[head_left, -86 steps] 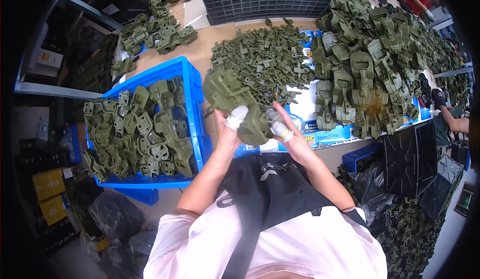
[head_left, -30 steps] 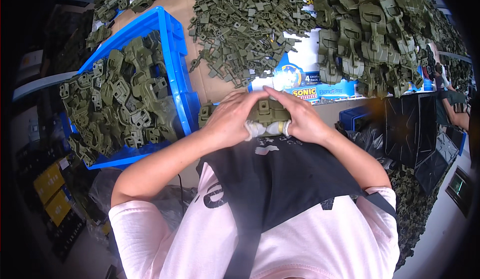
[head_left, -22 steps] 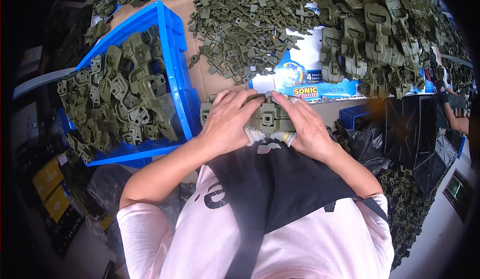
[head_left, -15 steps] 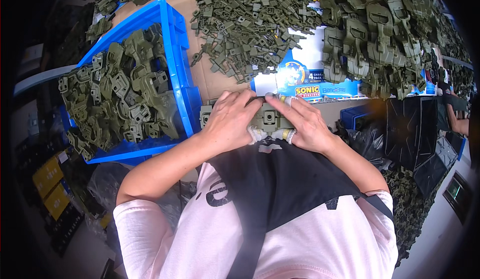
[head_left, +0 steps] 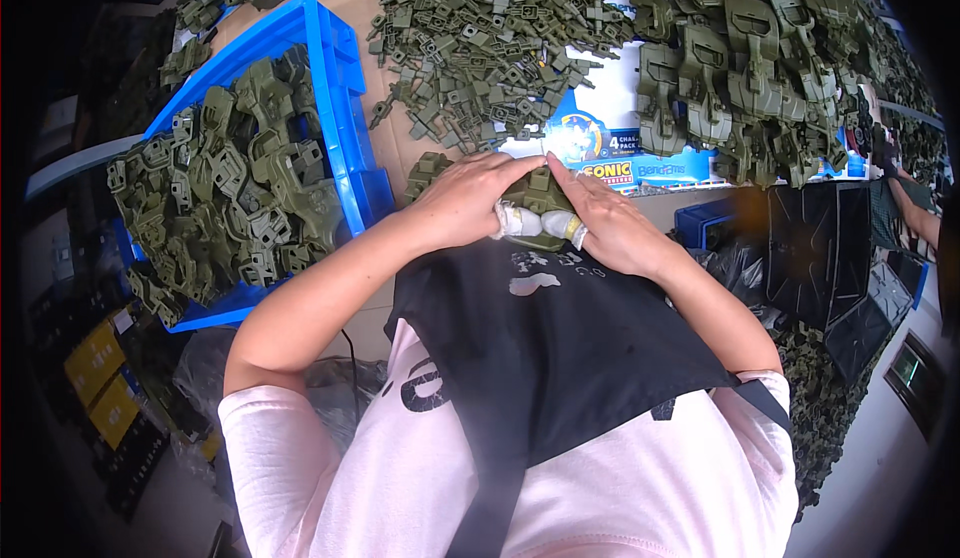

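Both of my hands grip one olive-green moulded plastic piece [head_left: 539, 193] at the table's near edge, just in front of my black apron [head_left: 560, 358]. My left hand [head_left: 462, 200] wraps its left part, and my right hand [head_left: 618, 226] clasps its right part. The fingers reach over the far side, with the index fingertips almost meeting. White wrapping with a little yellow covers both thumbs, which press on the near side close together. Much of the piece is hidden under the hands, so its exact kind cannot be made out.
To the left, a blue crate [head_left: 350, 98] holds many larger olive-green parts [head_left: 255, 173]. A heap of small green parts [head_left: 490, 48] lies ahead on cardboard. Large green shells [head_left: 745, 53] are stacked at far right, beside printed packaging [head_left: 670, 170]. Another person's arm [head_left: 915, 208] shows at the right edge.
Both hands have shifted slightly farther from my body with the piece, which has tipped so its square-holed face no longer shows. The thumbs have come closer together.
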{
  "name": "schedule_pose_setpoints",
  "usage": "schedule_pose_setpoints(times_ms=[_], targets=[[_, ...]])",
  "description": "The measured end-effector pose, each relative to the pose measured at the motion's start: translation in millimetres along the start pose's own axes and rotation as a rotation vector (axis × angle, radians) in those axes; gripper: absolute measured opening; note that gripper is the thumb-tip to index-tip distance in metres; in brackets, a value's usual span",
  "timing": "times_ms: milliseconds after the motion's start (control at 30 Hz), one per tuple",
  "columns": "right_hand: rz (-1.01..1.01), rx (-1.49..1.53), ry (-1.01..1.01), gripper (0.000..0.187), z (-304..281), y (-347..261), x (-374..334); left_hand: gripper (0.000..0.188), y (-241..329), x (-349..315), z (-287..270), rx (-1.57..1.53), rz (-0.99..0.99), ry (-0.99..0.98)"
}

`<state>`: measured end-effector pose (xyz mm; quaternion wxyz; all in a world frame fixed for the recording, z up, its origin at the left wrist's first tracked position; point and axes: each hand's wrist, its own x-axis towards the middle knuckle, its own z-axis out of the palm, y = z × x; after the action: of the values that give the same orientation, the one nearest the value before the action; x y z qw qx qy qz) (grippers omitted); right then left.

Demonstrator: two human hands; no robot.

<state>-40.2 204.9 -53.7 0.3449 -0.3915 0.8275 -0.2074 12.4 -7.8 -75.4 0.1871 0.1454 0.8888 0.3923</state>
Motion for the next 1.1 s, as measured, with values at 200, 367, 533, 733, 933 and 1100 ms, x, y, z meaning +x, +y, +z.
schedule_pose_setpoints(times_ms=[200,367,533,733,933,1100], targets=[[0.018,-0.038,-0.028,0.064,4,11,0,0.065,5,2,1,0.126,-0.019,-0.052],[0.123,0.405,-0.026,0.052,0,8,7,0.061,0,0,3,-0.065,0.004,0.006],[0.108,0.461,0.006,0.056,10,18,10,0.064,7,3,5,0.071,-0.073,-0.027],[-0.018,0.75,0.031,0.061,-12,36,0,0.097,16,-23,-64,0.142,-0.048,0.27],[0.01,0.375,0.053,0.082,-28,35,-12,0.085,-5,-58,-24,-0.712,-0.208,0.178],[-0.256,0.099,0.279,0.077,-34,-55,23,0.078,11,-60,-9,-0.461,-0.228,0.317]])
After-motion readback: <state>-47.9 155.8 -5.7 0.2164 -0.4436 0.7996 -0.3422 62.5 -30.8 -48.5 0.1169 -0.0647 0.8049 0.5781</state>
